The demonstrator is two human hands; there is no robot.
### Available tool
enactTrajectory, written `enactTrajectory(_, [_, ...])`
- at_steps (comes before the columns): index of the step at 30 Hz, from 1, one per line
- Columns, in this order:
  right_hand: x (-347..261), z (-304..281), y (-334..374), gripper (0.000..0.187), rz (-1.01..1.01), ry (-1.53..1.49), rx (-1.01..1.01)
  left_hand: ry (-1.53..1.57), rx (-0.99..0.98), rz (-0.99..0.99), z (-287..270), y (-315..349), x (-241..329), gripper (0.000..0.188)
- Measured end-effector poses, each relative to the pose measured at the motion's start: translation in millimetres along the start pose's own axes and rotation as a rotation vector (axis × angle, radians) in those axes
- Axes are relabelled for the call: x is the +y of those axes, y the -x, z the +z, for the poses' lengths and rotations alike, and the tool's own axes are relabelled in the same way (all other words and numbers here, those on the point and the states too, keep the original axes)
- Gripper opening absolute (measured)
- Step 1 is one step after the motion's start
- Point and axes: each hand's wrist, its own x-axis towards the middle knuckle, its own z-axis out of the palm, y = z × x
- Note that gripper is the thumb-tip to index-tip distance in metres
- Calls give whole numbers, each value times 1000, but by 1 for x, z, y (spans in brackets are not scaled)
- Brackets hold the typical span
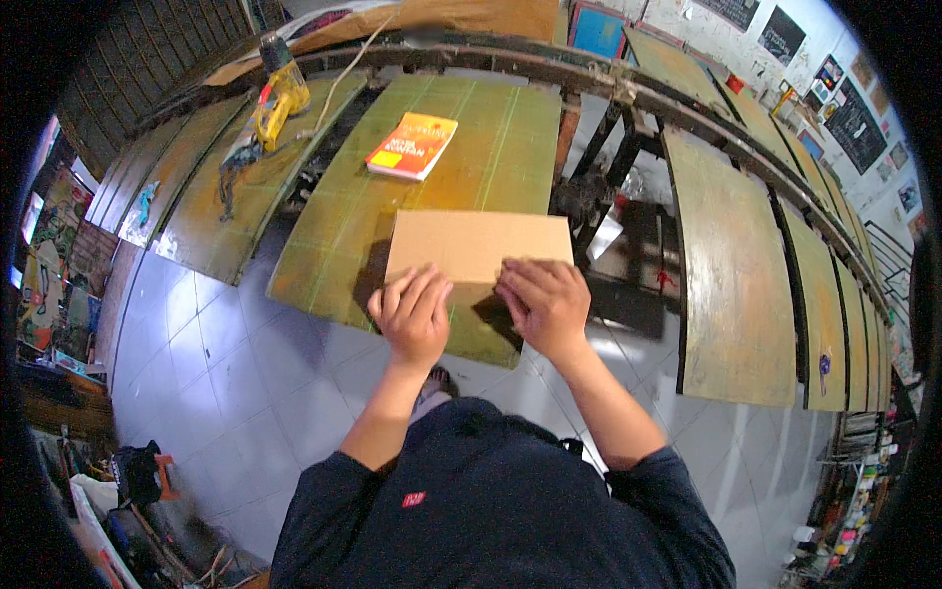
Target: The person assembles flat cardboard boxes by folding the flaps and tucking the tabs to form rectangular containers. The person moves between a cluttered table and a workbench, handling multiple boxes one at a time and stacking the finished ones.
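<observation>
A plain brown cardboard piece (479, 239), possibly the face of a box, is held above the green-yellow board in front of me. My left hand (414, 312) grips its near left edge with bent fingers. At the near right corner, my right hand (545, 304) has its fingers curled over the edge, thumb beneath. Farther off on the same board lies an orange, red and white pad (412, 146), apart from both hands. What is under the cardboard is hidden.
The long board (334, 231) rests on a dark metal frame. A yellow heat gun or similar power tool (282, 103) with a cord lies on the board to the left. More boards (731, 285) stand in a row at the right. Tiled floor (245, 393) shows below.
</observation>
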Motion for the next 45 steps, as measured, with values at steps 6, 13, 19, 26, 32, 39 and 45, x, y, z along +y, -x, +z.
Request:
enactTrajectory(6, [3,-3,7,21,2,-21,5,46,9,-7,6,4,2,7])
enactTrajectory(13, [-7,-6,10,21,30,-33,66,-20,-3,46,0,10,5,16])
enactTrajectory(19, [-4,-9,16,22,63,-98,73,20,-16,47,2,13,2,21])
enactTrajectory(26, [0,-12,17,23,177,-216,60,150,126,-212,-2,-10,-14,32])
enactTrajectory(32, [17,-3,30,49,626,-257,336,397,-180,-529,5,11,-49,33])
enactTrajectory(39, [22,26,61,55,941,-845,248,347,-124,-420,1,10,-42,35])
enactTrajectory(45, [7,4,63,64,1045,-919,235,536,-204,-359,-14,2,-48,42])
